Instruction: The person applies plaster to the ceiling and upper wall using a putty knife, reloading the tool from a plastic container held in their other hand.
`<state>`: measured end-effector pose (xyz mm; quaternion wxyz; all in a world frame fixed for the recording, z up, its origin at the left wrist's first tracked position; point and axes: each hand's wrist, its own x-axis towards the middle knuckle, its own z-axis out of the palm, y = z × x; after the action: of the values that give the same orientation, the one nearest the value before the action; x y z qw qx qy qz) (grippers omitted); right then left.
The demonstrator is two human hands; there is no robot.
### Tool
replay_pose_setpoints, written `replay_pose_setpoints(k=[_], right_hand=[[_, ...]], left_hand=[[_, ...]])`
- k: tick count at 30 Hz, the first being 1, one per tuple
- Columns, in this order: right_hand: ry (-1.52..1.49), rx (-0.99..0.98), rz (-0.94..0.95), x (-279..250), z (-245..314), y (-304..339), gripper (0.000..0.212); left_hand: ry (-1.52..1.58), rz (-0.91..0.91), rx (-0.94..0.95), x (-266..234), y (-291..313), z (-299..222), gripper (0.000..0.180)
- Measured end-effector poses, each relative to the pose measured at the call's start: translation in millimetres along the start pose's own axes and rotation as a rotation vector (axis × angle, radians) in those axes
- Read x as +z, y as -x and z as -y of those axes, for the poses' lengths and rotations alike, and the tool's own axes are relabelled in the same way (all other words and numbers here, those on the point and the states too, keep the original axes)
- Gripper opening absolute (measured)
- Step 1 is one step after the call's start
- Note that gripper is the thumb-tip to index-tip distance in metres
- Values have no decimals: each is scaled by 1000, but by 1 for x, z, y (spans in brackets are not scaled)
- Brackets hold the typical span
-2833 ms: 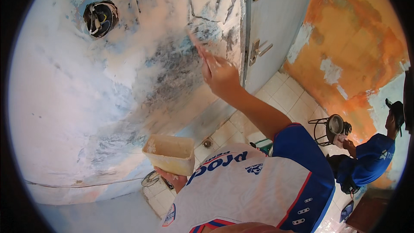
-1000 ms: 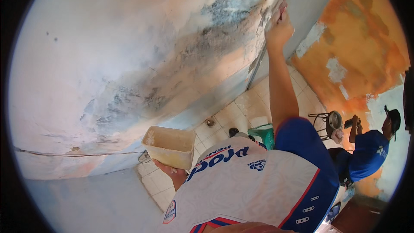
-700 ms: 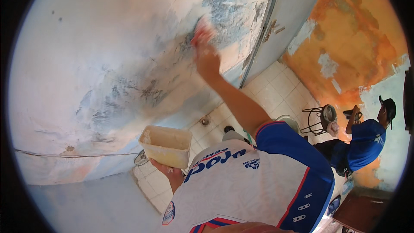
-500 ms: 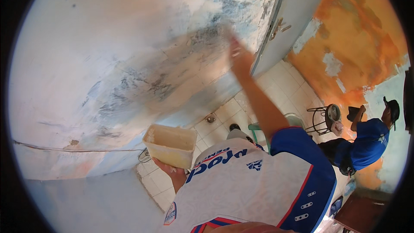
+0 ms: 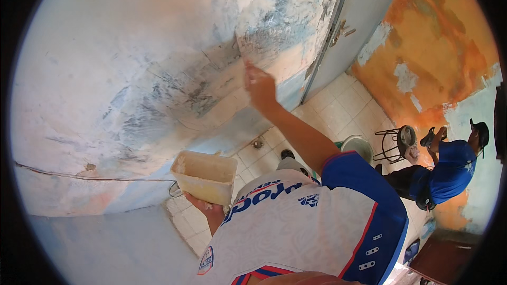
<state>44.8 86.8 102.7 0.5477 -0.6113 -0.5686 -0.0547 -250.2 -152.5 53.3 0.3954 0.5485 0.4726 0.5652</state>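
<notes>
My left hand (image 5: 207, 207) is closed round the lower side of a cream rectangular plastic tub (image 5: 206, 192), carrying it tilted in front of my body. Pale residue coats the tub's inner walls. My right arm reaches out to the patchy wall (image 5: 174, 87), where my right hand (image 5: 260, 85) grips a putty knife (image 5: 237, 45). Its thin blade appears almost edge-on against the wall, and the handle is mostly hidden by my fingers. White and bluish smears with dark scuffs surround the blade.
A grey door with a metal handle (image 5: 338, 34) adjoins the wall. Right of me a co-worker in a blue shirt (image 5: 451, 171) holds something dark, near a black stool (image 5: 391, 145). A round bucket (image 5: 356, 148) stands on the tiled floor (image 5: 338, 108). A cable (image 5: 95, 178) runs along the wall.
My right hand has swept left and slightly down across the wall with the putty knife. The tub has shifted a little left. The co-worker's hands have moved slightly.
</notes>
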Motion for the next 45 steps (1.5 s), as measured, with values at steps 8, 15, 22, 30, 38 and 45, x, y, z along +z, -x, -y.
replay_pose_setpoints(k=[8,15,22,30,38,45], right_hand=[[378,80,-528,-96,-154,-168,24],[283,-419,-134,45,9,-17,36],[153,70,-148,-41,-26,-43,28],[854,-378,-103,30,-59,-80,25],[-140,-59,-23,-6,12,16,25],[354,68,-475,-88,-117,-159,20]], left_hand=[[115,59,-22,-14,6,31,66],[576,-93,-243,-10,-4,40,68],[544,-117,-150,-10,-2,32,68],[278,-5,-82,-14,3,21,67],[471,-17,-87,-17,7,37,75],[86,51,-109,-20,25,9,89]])
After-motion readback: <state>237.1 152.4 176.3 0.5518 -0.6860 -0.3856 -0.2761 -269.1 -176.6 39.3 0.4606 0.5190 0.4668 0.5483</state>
